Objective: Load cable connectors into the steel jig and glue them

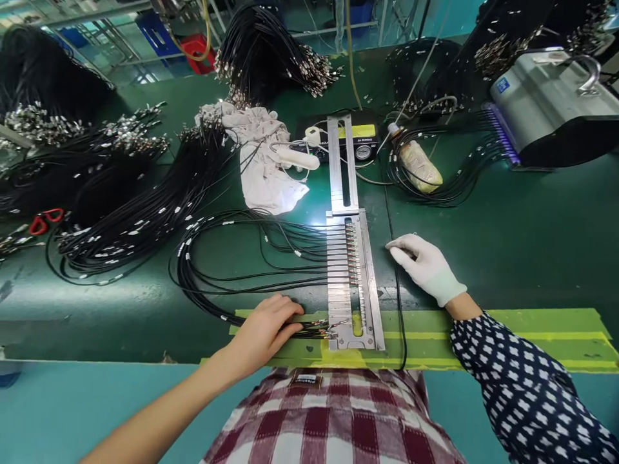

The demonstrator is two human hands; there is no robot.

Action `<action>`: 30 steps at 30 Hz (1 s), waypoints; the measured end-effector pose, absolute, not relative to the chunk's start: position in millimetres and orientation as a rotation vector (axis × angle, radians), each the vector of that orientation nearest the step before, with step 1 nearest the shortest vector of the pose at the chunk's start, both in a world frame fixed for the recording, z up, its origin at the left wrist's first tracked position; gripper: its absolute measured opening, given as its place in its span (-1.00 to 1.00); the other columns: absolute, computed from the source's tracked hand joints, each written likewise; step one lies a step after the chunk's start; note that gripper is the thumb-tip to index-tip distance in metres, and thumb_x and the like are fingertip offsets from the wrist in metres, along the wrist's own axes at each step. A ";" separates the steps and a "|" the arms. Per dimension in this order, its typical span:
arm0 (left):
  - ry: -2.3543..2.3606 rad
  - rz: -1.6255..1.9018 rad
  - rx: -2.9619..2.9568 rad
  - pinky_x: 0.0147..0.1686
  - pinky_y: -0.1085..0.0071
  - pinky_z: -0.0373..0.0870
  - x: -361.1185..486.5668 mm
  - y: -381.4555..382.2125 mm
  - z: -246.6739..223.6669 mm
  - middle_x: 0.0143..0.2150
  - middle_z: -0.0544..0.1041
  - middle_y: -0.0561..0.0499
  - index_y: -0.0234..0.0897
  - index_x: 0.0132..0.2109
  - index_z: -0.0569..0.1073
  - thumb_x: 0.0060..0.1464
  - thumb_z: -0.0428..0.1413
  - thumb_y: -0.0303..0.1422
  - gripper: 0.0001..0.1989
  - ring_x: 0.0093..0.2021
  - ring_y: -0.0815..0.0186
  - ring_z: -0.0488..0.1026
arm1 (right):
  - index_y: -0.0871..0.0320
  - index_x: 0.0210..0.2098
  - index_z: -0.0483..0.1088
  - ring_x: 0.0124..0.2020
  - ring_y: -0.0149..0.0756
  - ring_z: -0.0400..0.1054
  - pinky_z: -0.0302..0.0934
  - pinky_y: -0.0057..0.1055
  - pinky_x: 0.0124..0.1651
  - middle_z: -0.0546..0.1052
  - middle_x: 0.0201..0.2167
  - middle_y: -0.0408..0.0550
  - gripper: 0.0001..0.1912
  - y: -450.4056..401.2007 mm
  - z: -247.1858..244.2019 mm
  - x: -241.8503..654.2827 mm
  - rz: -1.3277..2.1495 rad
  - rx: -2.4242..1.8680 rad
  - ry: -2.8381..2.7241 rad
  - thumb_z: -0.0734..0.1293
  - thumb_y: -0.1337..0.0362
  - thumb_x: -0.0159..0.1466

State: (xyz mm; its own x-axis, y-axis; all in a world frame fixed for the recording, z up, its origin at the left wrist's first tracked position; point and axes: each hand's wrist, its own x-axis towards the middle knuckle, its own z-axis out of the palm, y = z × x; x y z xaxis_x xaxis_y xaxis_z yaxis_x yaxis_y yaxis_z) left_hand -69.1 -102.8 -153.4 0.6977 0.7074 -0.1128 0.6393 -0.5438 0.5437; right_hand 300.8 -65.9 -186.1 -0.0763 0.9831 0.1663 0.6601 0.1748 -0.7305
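Note:
A slotted metal fixture (342, 290) lies near the table's front edge, with several black cables (271, 281) laid side by side across it, their ends in a row at its slot. My bare left hand (271, 325) rests on a bundle of loose cable ends just left of the fixture's lower end, fingers bent round them. My right hand (422, 261), in a white glove, is at the right of the fixture without touching it. Its thumb and fingertips are close together; whether anything small is between them is hidden.
Cable bundles (145, 212) cover the left side, with red scissors (46, 221). Behind the fixture are a white cloth (264, 174), a black box (363, 152) and a wrapped bottle (420, 166). A silver machine (551, 106) with violet light stands back right.

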 end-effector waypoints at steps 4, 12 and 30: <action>1.022 0.122 2.314 -0.24 0.37 0.28 -64.8 -101.6 -149.7 -0.30 0.43 0.02 -0.25 -0.23 0.40 0.31 0.01 -0.42 -0.88 -0.24 0.26 0.34 | 0.05 -0.21 0.51 -0.13 -0.12 0.46 0.36 -0.17 -0.05 0.57 -0.19 -0.03 -0.78 -72.4 -185.1 299.3 0.677 -1.537 -1.768 0.26 0.11 0.35; 1.016 0.074 2.157 -0.21 0.38 0.33 -69.9 -96.2 -139.6 -0.26 0.44 0.01 -0.25 -0.28 0.37 0.24 0.05 -0.48 -0.90 -0.21 0.27 0.37 | 0.04 -0.21 0.49 -0.14 -0.16 0.46 0.37 -0.20 -0.04 0.57 -0.20 -0.04 -0.81 -106.7 -181.7 275.1 0.776 -1.503 -1.738 0.25 0.18 0.38; 0.837 0.707 2.391 -0.29 0.46 0.41 -10.2 -76.2 -173.8 -0.26 0.45 -0.05 -0.28 -0.02 0.50 0.32 0.01 -0.49 -0.80 -0.28 0.36 0.41 | 0.04 -0.22 0.49 -0.17 -0.17 0.47 0.39 -0.19 -0.10 0.58 -0.23 -0.06 -0.82 -105.7 -176.1 261.6 0.806 -1.490 -1.829 0.24 0.23 0.39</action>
